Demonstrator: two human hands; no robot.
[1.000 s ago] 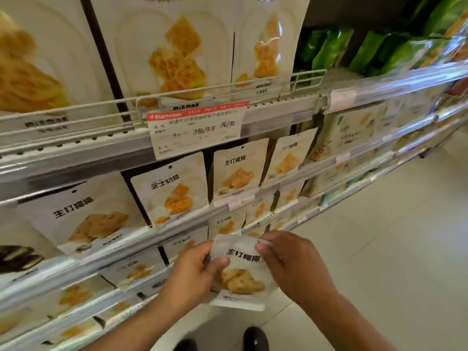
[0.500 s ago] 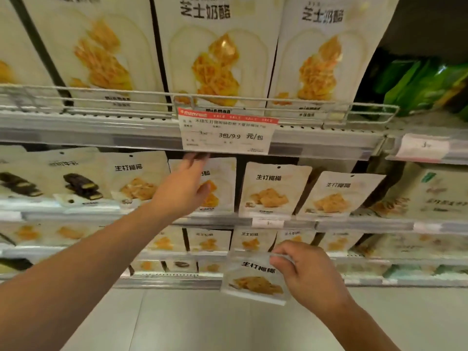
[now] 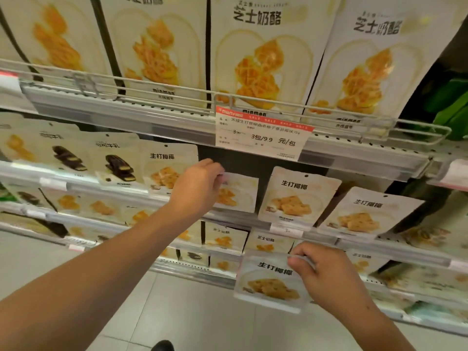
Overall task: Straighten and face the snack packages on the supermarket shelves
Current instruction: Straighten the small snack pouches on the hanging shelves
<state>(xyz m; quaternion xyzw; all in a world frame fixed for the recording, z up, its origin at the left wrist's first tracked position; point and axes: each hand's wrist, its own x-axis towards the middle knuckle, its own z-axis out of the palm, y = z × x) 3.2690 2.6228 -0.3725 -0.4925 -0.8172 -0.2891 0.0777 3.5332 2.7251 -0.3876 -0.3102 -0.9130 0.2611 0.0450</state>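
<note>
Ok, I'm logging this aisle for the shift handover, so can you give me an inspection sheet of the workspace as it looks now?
Surface: tiered metal shelves with wire front rails.
Job's things: small white snack pouches standing in rows; large cheese waffle bags on the top shelf.
Clutter: one loose pouch off the shelf, held in front of the lower tiers.
Grips: left hand pinches the top corner of a shelved pouch; right hand holds the loose pouch by its top edge.
Cables: nothing seen.
Surroundings: sale price tag on the rail, green bags at right, pale tiled floor.
</note>
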